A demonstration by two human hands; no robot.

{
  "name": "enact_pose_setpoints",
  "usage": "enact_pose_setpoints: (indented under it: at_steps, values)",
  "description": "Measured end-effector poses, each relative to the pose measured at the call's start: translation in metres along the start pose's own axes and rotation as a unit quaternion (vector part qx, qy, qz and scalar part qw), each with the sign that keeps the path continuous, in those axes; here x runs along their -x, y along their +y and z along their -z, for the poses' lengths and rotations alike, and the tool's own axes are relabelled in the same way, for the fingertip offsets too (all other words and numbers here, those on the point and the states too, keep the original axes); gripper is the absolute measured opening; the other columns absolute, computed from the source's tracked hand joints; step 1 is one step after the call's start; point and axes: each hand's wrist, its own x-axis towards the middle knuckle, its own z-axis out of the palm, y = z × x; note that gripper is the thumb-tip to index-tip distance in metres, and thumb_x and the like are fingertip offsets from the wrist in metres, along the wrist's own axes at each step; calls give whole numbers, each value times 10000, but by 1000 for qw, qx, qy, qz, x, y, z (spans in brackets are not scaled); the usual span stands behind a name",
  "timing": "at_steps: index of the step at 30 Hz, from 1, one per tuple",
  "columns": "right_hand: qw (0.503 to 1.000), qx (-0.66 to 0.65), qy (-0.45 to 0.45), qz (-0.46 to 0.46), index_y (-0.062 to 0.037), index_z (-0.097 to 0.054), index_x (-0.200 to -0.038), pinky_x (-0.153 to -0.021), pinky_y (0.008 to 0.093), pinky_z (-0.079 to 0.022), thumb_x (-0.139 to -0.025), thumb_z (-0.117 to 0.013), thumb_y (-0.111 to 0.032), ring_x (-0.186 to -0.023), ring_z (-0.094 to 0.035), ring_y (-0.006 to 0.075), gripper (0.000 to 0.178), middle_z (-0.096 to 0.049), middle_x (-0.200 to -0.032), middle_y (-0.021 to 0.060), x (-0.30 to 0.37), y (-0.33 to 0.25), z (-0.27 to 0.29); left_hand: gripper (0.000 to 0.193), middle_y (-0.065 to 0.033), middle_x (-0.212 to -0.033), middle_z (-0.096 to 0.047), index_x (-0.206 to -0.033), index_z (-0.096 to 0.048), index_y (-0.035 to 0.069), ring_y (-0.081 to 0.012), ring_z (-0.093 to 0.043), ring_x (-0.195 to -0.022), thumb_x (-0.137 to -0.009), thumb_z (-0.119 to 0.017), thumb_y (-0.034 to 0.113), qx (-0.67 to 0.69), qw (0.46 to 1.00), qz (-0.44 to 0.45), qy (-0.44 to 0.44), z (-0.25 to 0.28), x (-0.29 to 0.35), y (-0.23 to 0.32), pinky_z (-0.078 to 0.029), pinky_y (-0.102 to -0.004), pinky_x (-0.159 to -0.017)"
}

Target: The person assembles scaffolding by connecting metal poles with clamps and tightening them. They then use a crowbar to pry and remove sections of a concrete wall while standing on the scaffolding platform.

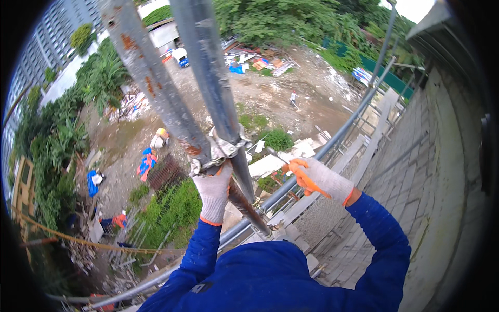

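Observation:
My left hand [214, 193], in a white knit glove with orange, is closed around the rusty scaffold pole [156, 86] just under a metal scaffold clamp [221, 147]. Its fingertips are partly hidden behind the steel. The clamp joins this pole to a second grey scaffold pole [210, 67] standing close beside it. Right of the poles and apart from them, my right hand [319, 179], gloved alike, is closed on a slim dark metal tool that looks like a wrench [276, 155]. The tool's tip points up and left, toward the clamp.
A long scaffold rail [332, 143] curves past me, with planks [382, 117] beyond it. At right rises a block wall [400, 171]. Far below lies a dirt yard [208, 99] with debris, blue tarps and a person [294, 99]. A yellowish rope [93, 243] crosses at lower left.

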Motion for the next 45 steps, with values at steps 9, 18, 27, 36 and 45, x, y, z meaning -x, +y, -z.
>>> enact_pose_setpoints:
  at_steps: [9, 18, 27, 36, 45]
  values:
    - [988, 32, -12, 152, -8, -618, -1017, -461, 300, -459, -1027, -486, -191, -463, -574, 130, 225, -629, -682, 64, 24, -76, -4, 512, -97, -1117, -701, -1264, -570, -9, -191, -688, -967, -807, -795, -68, -25, 999, 25, 1, 7, 0, -4, -576, -358, -825]
    - [965, 256, 0, 54, 2, -605, -883, -508, 340, -546, -1057, -513, -247, -507, -658, 182, 318, -628, -626, 72, 33, -125, 10, 571, -104, -1256, -658, -1330, -534, -2, -193, -647, -1092, -827, -804, 7, -56, 998, 28, 9, 9, 1, -7, -521, -366, -989]
    - [912, 393, -118, -8, -33, -618, -998, -615, 371, -607, -1067, -508, -302, -657, -705, 190, 299, -676, -780, 102, 27, -158, 16, 547, -108, -1165, -691, -1304, -570, -7, -209, -673, -997, -809, -799, -46, -97, 995, 21, 28, 15, 0, -16, -571, -381, -863]
    - [890, 258, -360, -109, -96, -608, -858, -661, 437, -643, -1014, -543, -395, -679, -676, 187, 343, -589, -680, 75, -42, -212, 43, 420, -85, -1002, -705, -1210, -609, -20, -200, -676, -891, -821, -765, -32, -88, 995, 17, 45, 6, 1, -12, -558, -359, -793]
    - [880, 448, 40, 152, 12, -581, -1022, -630, 447, -573, -987, -582, -167, -728, -713, 362, 183, -664, -747, 192, 24, -105, -23, 680, -141, -1260, -636, -1375, -469, -32, -235, -646, -1049, -804, -836, 3, 45, 996, 71, 1, 17, 0, -18, -538, -421, -936]
